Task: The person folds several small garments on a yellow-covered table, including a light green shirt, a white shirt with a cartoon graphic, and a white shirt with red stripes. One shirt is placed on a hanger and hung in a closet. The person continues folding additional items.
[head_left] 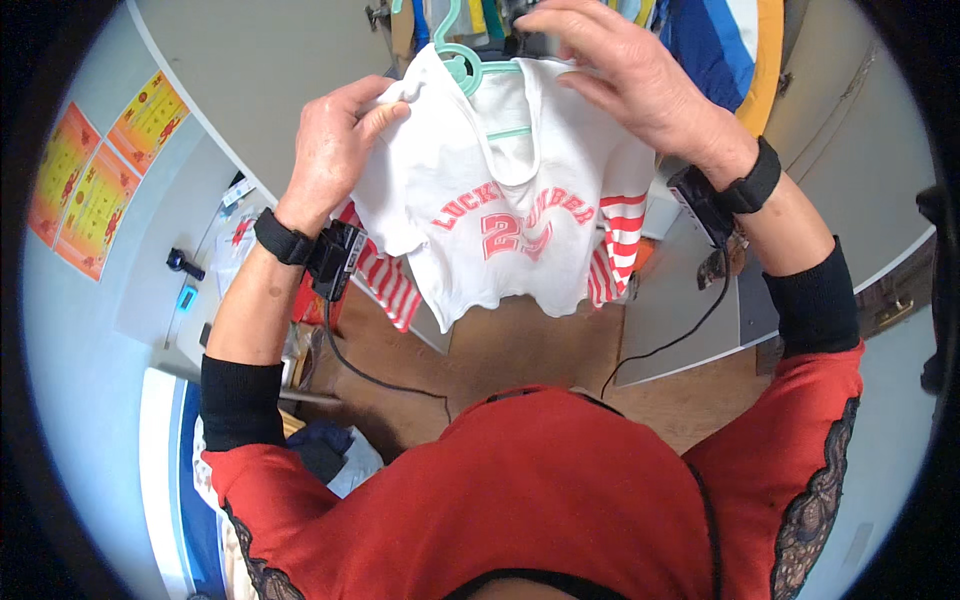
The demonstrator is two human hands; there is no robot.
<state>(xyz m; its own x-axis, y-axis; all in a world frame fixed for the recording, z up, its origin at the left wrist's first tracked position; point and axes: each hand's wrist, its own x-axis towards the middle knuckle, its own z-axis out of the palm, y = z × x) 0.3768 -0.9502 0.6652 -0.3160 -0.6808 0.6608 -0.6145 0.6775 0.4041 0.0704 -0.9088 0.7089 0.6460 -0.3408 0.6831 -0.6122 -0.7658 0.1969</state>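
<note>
A white child's shirt with red-and-white striped sleeves and red print hangs on a mint-green hanger before me. The hanger's ring and bar show through the wide neckline, and its hook rises above. My left hand pinches the shirt's left shoulder, thumb in front and fingers partly behind the cloth. Above the right shoulder is my right hand, its thumb and fingers stretched apart, with nothing visible between them. The thumb tip comes close to the cloth; whether it touches I cannot tell.
Clothes hang in a wardrobe at the far side, between an open grey-white door on the left and another panel on the right. Orange-yellow sheets are on the left wall. Dark cloth lies at lower left, above brown floor.
</note>
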